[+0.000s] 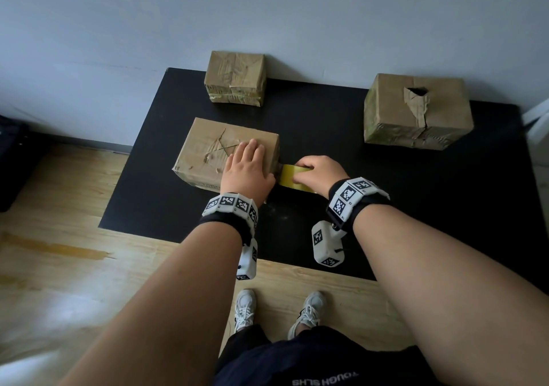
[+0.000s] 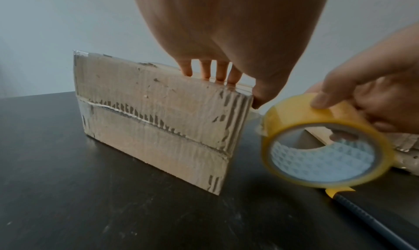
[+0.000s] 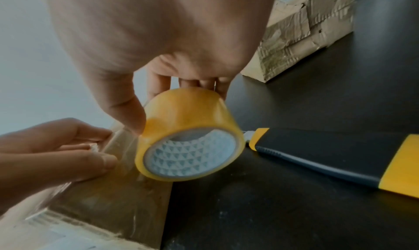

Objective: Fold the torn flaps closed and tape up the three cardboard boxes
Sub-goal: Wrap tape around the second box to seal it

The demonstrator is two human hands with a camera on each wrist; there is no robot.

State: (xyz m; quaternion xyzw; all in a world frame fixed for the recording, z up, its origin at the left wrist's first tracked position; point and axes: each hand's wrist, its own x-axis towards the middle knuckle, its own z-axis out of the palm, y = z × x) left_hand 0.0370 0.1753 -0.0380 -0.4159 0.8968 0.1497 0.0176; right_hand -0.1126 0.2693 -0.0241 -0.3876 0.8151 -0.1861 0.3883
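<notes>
Head view puts the near cardboard box (image 1: 225, 151) at the front left of the black mat (image 1: 416, 207), its long axis running left to right across the person's front, with the torn flaps on top folded down flat. The left hand (image 1: 246, 169) lies on the right part of the box top, fingers straight and pressing the lid, thumb hooked over the right end. The tape roll (image 1: 292, 175) sits just off that right end, so the roll lies to the right of the pressing hand and in line with the box's length. The right hand (image 1: 319, 175) pinches the roll, thumb on the outer yellow band and fingers curled over its far side, as the right wrist view shows. A short clear strip seems to bridge roll and box corner, though blur hides where it sticks. Judging from this, the coming pull runs along that same axis, right hand being the nearer one to draw it. A yellow-and-black utility knife (image 3: 328, 157) lies on the mat just right of the roll. Farther out stand the taped small box (image 1: 234, 78) by the wall and the torn box (image 1: 416, 111), its top still gaping.
</notes>
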